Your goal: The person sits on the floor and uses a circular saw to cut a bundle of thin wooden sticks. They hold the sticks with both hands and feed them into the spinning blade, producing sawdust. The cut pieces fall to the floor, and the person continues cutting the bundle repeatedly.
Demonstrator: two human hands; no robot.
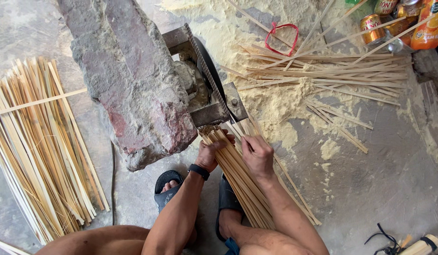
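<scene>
A bundle of bamboo strips (238, 174) is gripped by both hands and its far ends are presented to the metal cutter (214, 89) clamped beside the big rock (129, 80). The left hand (210, 152) is wrapped shut around the bundle's left side, just near the cutter's lower edge; the right hand (258, 155) is closed over the top strips, fingers curled on them.

Risks, as judged from this view:
- Fingers are held very near the toothed edge; a slip forward of the bundle would carry the left knuckles into it.
- The bundle is loose (no tie seen), so strips could fan out and be cut unevenly, or be jammed.
- Bare feet in sandals (168, 186) lie directly under the bundle; splinters or a dropped strip could land there.
- Sawdust (271, 101) is piled around the cutter and may hide the blade edge or let strips skid.
- The cut sticks (323, 71) far right are scattered close to the drink cans (393, 23) and could be knocked.

The uncut stack (39, 146) lies well left, out of reach of the cutter.
</scene>
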